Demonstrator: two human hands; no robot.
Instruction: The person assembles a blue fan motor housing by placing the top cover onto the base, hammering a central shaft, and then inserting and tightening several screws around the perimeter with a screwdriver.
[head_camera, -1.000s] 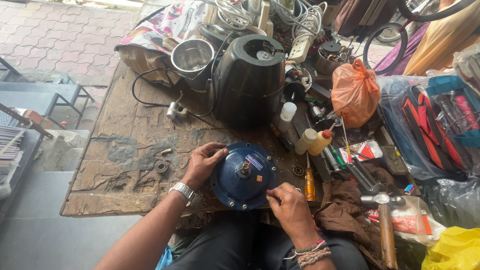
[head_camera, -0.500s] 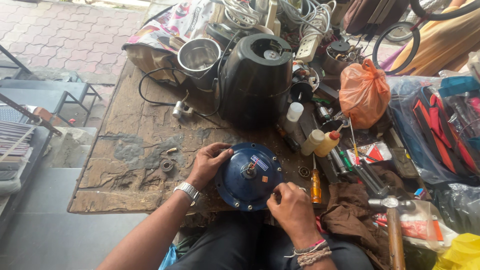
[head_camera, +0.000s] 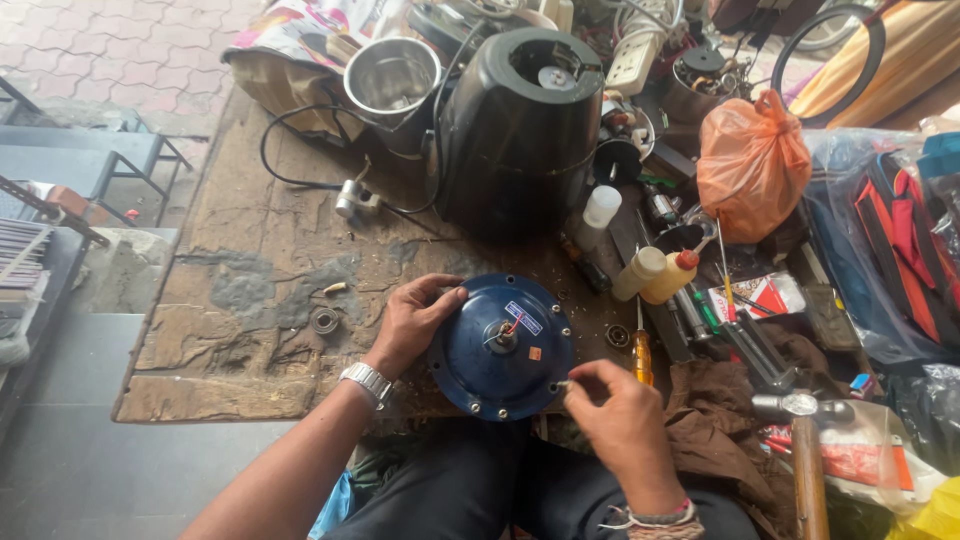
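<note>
I look down at a worn wooden workbench (head_camera: 230, 300) crowded with repair clutter. At its near edge, just above my lap, lies a round blue motor housing (head_camera: 503, 347), flat side up, with a short shaft and thin wires at its centre and small screws around the rim.

My left hand (head_camera: 412, 322) cups the housing's left edge, fingers curled loosely against the rim, steadying it rather than gripping hard. A metal wristwatch (head_camera: 366, 381) sits on that wrist.

My right hand (head_camera: 622, 415) is at the housing's lower right rim. Thumb and forefinger are pinched nearly closed on something very small and pale; it is too small for me to tell what it is.

Just right of the housing lies a screwdriver with an amber handle (head_camera: 642, 357). Behind the housing stands a large black appliance body (head_camera: 520, 125), with a steel cup (head_camera: 392, 75) to its left and an orange plastic bag (head_camera: 752, 165) to its right. Two small squeeze bottles (head_camera: 655, 275) lie between the bag and the housing. A hammer (head_camera: 805, 450) rests on a brown rag at far right. A small bearing ring (head_camera: 323, 320) sits on the bench left of my left hand.
</note>
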